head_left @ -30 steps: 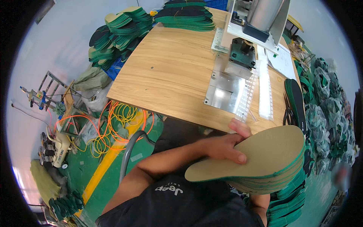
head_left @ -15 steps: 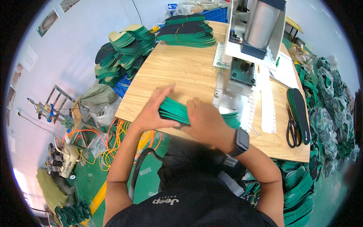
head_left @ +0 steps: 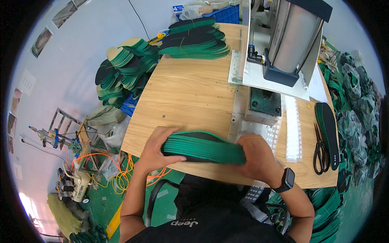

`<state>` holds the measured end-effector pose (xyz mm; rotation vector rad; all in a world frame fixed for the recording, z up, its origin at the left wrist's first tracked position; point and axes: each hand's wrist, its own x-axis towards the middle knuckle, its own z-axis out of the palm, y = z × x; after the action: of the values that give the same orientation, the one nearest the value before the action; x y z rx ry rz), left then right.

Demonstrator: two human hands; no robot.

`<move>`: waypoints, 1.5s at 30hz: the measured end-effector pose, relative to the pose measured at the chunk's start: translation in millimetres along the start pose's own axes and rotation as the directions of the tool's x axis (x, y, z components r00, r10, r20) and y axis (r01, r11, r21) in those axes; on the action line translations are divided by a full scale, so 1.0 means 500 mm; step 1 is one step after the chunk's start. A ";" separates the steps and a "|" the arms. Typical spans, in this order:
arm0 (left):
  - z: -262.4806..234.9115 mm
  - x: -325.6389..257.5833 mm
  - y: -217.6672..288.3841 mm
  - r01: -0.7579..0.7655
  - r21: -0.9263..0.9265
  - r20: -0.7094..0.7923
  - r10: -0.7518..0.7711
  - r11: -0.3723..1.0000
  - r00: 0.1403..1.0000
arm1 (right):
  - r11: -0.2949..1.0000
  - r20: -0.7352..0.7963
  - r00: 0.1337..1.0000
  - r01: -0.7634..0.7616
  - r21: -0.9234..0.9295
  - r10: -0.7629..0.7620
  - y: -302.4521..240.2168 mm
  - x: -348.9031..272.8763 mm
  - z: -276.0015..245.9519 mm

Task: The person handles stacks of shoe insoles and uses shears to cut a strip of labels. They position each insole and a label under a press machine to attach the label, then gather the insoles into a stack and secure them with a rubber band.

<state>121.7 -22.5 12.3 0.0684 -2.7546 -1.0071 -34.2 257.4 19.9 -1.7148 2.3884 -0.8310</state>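
A: What's in the hands?

B: A stack of green insoles, lying flat on the wooden table near the front edge. Left hand grips one end w/ fingers curled over the top & thumb under. Right hand cups the other end, fingers pressed together.

A: Why both ends?

B: Prob. so the pile stays even & doesn't slide apart.

A: What's close by?

B: The press machine just behind, scissors off to the right
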 end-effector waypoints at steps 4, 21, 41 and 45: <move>0.035 0.009 -0.005 -0.164 0.109 -0.252 0.186 0.980 0.950 | 1.000 -0.133 0.991 0.025 -0.009 -0.026 0.003 -0.007 0.000; 0.052 -0.008 -0.034 -0.211 -0.024 -0.227 0.201 0.977 0.953 | 0.959 -0.204 0.973 -0.049 0.280 0.110 0.032 -0.069 0.046; 0.073 -0.024 -0.044 -0.220 -0.060 -0.216 0.203 0.974 0.955 | 0.997 -0.155 0.986 -0.062 0.045 0.068 0.016 -0.106 0.037; 0.053 0.003 -0.014 -0.055 -0.255 -0.230 -0.005 0.965 0.973 | 0.862 -0.167 0.909 -0.285 0.419 0.381 0.014 -0.098 0.024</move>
<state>114.7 -11.5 -11.6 0.1013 -2.3910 -1.2587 -17.6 298.5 -5.3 -1.0595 2.3514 -1.4020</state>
